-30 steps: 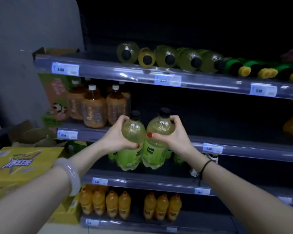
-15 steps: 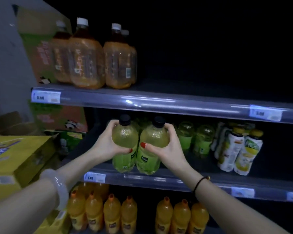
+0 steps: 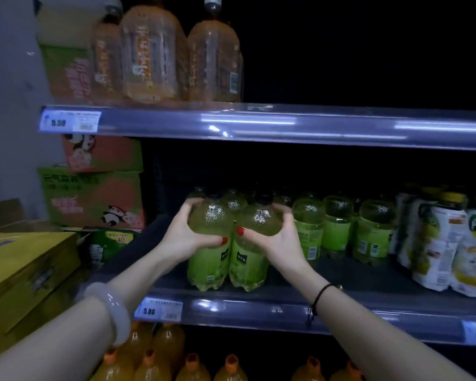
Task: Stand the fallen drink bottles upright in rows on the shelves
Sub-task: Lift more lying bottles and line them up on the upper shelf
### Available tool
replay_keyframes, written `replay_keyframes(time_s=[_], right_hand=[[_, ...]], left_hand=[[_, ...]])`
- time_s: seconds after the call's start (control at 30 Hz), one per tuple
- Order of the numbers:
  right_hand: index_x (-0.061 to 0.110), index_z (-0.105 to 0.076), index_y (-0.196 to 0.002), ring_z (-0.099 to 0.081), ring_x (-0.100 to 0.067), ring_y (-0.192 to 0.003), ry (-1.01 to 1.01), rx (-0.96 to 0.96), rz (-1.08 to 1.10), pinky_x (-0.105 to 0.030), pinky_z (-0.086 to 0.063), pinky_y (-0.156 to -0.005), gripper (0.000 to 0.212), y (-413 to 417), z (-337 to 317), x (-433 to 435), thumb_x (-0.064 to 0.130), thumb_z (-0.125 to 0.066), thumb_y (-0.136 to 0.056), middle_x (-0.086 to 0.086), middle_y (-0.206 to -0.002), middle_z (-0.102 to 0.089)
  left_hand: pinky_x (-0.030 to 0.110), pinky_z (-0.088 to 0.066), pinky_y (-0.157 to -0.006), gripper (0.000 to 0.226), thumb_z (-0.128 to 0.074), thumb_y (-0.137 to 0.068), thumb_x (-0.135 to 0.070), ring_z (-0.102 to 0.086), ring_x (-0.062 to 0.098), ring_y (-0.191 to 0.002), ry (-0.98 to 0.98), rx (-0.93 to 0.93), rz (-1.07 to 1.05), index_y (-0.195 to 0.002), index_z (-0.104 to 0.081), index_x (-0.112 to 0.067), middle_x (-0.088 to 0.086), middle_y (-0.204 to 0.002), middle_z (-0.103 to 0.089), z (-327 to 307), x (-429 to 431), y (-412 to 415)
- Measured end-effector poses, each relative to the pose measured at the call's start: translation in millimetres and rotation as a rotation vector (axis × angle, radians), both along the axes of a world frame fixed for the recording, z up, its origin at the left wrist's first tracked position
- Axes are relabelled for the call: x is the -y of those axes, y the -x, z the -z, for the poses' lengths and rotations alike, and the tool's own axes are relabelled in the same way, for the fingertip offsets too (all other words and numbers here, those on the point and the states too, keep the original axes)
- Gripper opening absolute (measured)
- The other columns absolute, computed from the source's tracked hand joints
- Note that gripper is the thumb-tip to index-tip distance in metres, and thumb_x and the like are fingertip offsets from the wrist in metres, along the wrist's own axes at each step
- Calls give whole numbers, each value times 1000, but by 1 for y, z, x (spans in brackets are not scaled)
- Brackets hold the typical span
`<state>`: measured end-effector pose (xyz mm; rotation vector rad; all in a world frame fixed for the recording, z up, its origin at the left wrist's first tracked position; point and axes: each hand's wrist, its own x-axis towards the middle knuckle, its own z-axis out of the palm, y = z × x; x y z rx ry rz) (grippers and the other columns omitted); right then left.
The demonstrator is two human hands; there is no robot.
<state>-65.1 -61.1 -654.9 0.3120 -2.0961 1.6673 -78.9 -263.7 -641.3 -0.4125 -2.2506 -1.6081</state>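
Two green drink bottles with black caps stand upright side by side at the front of the middle shelf [image 3: 341, 309]. My left hand [image 3: 184, 237] grips the left green bottle [image 3: 209, 259] by its shoulder. My right hand [image 3: 275, 240] grips the right green bottle [image 3: 249, 265] the same way. Their bases sit on or just above the shelf board. More green bottles [image 3: 338, 226] of the same kind stand upright behind and to the right.
White-and-yellow labelled bottles [image 3: 448, 243] stand at the right of the same shelf. Large amber bottles [image 3: 154, 50] stand on the shelf above, orange bottles [image 3: 193, 367] on the one below. Cartons [image 3: 94, 199] and a yellow box [image 3: 25, 270] are stacked at the left.
Both hands have lowered the two green bottles from in front of the shelves into the middle shelf, down to its front edge. The view has moved closer and lower.
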Motion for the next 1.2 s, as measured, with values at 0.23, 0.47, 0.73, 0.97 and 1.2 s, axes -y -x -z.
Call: replay_keyframes(time_s=[0.23,0.47,0.73,0.97,1.2], right_hand=[[34,-38,-125,-43,-17,-120,-54,137,-50,-31,-39,-95,74,29,3,6,42,-82,-67,1,-131,-47],[38,-26,-140,-41,-24,-132,-135,172,-68,-37,-38,-105,86,31,10,8,52,-75,-71,-4,-147,-40],[23,-32,-145,-39,-7,-132,-399,-69,66,-22,-32,-103,74,-7,10,-13,47,-65,-83,7,-145,-43],[18,-60,-124,-56,-7,-115,-615,-394,67,-28,-45,-100,32,-55,-52,-42,25,-59,-93,5,-121,-63],[14,-65,-117,-62,-9,-103,-532,-488,74,-30,-51,-90,27,-83,-193,-65,19,-60,-90,4,-111,-68]], left_hand=[[4,-46,-60,77,-85,-60,1,-63,-10,-82,-151,52,30,-123,-50,-26,-11,-102,-64,16,11,32],[21,-49,-79,85,-83,-65,-2,-60,17,-108,-183,135,45,-133,-40,-28,0,-117,-60,27,14,41],[43,-36,-99,62,-83,-65,-27,-36,18,-115,284,-410,-354,-117,-50,-22,-4,-118,-42,28,-6,-5],[45,-45,-94,39,-78,-75,-18,-53,18,-110,465,-674,-142,-112,-64,-15,-3,-113,-59,-40,-46,-43],[23,-42,-94,36,-64,-81,-28,-53,15,-107,406,-790,-137,-110,-65,-7,3,-110,-63,-182,-79,-73]])
